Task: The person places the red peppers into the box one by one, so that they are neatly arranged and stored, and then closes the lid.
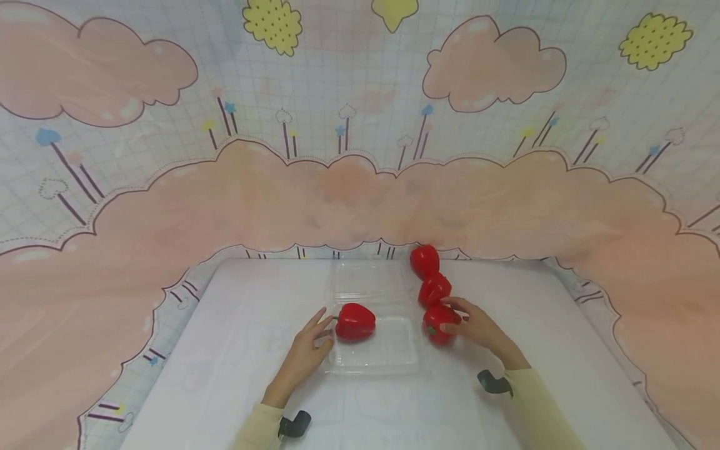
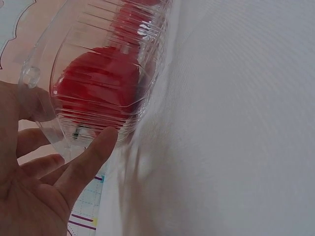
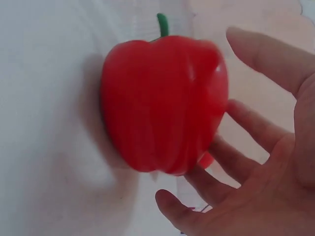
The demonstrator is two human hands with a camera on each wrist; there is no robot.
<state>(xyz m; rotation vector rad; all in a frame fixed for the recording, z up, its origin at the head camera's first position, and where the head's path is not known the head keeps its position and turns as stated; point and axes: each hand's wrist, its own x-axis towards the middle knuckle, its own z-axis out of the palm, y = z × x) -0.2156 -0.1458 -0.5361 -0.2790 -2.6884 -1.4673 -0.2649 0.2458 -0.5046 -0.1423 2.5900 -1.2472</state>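
Observation:
A clear plastic box (image 1: 388, 369) lies on the table with its lid (image 1: 368, 275) folded back. Inside, toward the left, a red bell pepper (image 1: 355, 323) rests on its side, its green stem pointing left. My left hand (image 1: 308, 350) holds the box's left edge, the thumb (image 2: 106, 140) against the ribbed outer wall and fingers at the rim. Right of the box, my right hand (image 1: 475, 325) is at the nearest loose pepper (image 1: 435, 331). Its fingers (image 3: 231, 160) are spread along that pepper's side; the thumb stands apart from it in the right wrist view.
Behind the nearest loose pepper, a second pepper (image 1: 434, 290) and a third pepper (image 1: 424, 261) run in a row to the table's far edge. The white table (image 1: 247, 300) meets a patterned cloth backdrop (image 1: 365, 200) at the back and sides.

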